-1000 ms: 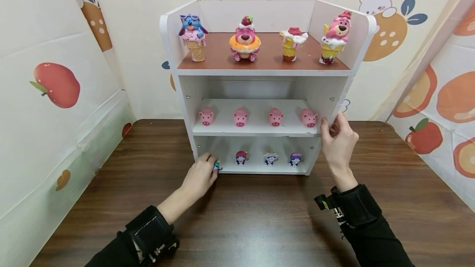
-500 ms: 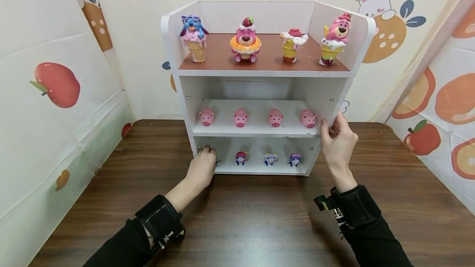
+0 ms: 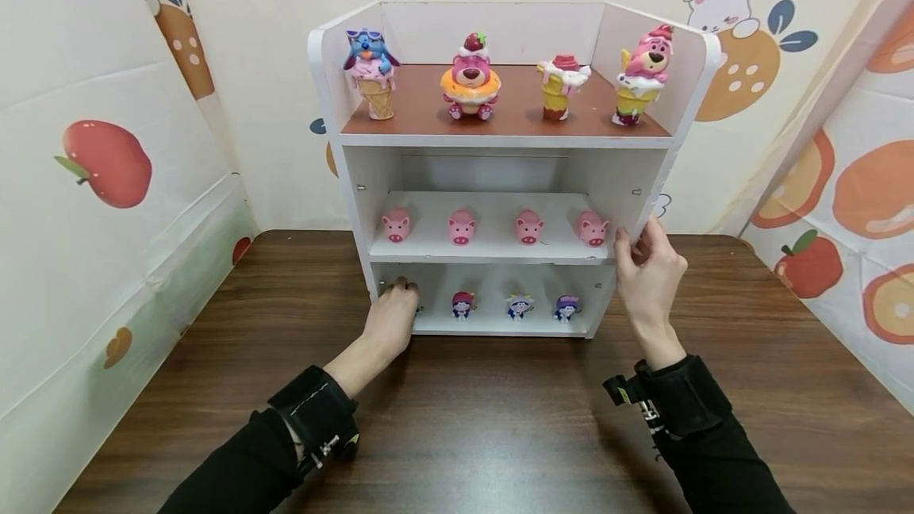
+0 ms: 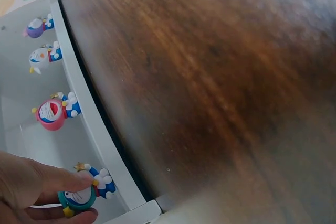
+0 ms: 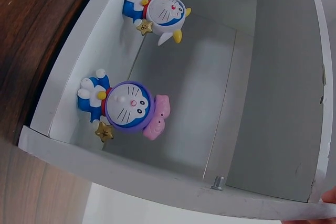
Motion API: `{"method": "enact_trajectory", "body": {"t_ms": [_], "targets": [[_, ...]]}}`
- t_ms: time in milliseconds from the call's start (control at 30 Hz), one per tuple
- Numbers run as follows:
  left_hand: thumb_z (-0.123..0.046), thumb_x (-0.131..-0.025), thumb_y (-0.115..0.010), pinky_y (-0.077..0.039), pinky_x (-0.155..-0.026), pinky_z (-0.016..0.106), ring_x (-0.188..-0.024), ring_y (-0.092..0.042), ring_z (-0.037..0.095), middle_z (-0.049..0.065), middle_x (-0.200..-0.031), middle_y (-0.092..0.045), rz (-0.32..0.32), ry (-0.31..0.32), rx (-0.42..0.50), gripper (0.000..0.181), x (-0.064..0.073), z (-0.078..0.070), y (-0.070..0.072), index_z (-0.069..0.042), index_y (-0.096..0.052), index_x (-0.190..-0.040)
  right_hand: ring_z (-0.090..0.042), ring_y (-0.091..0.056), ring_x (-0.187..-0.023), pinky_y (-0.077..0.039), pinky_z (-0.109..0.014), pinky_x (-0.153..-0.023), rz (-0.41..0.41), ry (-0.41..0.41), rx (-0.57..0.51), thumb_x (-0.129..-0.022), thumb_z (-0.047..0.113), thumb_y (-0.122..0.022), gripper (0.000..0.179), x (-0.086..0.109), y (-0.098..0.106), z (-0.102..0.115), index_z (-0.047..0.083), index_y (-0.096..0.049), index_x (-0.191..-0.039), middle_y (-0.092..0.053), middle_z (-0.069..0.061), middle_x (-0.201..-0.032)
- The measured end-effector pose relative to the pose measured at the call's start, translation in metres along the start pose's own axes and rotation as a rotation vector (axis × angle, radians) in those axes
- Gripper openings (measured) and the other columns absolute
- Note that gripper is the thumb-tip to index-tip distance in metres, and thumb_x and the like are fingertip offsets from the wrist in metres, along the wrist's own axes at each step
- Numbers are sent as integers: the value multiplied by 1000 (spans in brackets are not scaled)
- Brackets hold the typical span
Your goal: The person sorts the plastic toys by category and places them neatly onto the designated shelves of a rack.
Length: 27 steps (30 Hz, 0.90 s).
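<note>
At the left end of the bottom shelf, my left hand pinches a small blue-and-white cat figurine with a teal hood between thumb and fingers. In the head view the hand hides nearly all of it. My right hand grips the right side panel of the white shelf unit, near the middle shelf's height. Along the same bottom shelf sit similar cat figurines: one in a red hood, one in a white horned hat and one in a purple hood.
Pink pig figures stand in a row on the middle shelf. On the brown top shelf are a blue character on an ice-cream cone, a pink bear in an orange ring and more cone figures. The unit stands on a wooden table.
My left hand has moved slightly up and further into the bottom shelf with the teal-hooded figurine, covering more of it. The right hand keeps its place on the side panel.
</note>
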State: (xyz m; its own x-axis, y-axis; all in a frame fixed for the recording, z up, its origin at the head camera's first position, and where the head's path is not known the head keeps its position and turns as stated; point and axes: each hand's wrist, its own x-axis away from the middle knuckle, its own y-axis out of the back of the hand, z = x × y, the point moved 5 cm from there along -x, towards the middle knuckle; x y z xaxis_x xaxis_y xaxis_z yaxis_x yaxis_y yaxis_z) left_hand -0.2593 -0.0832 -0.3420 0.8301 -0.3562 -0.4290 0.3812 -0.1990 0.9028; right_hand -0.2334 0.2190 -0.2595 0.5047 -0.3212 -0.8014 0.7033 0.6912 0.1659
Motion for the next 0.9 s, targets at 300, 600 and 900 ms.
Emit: {"method": "enact_trajectory", "body": {"t_ms": [300, 600, 900], "targets": [[15, -70, -59, -49, -53, 36, -64, -57, 29, 17, -76, -52, -16, 3, 1, 11, 0, 1, -1, 6, -56, -76, -30, -63, -78, -41, -4, -61, 0, -1, 4, -82, 4, -56, 27, 0, 0, -1, -4, -58, -109, -64, -17, -97], [5, -75, -63, -49, -56, 34, -67, -55, 30, 18, -80, -53, 15, 16, -11, 10, 2, -3, 0, 7, -55, -81, -31, -62, -79, -41, -4, -62, 11, 5, 1, -83, 3, -56, 27, 0, -1, -1, -4, -57, -109, -63, -19, -98], [-5, -80, -61, -50, -63, 37, -79, -54, 32, 21, -93, -52, -73, 26, 62, 28, 10, -5, 16, 12, -52, -100, -32, -62, -82, -41, -4, -63, 31, 13, 5, -83, 3, -56, 26, 0, -1, 0, -6, -57, -108, -63, -20, -98]]}}
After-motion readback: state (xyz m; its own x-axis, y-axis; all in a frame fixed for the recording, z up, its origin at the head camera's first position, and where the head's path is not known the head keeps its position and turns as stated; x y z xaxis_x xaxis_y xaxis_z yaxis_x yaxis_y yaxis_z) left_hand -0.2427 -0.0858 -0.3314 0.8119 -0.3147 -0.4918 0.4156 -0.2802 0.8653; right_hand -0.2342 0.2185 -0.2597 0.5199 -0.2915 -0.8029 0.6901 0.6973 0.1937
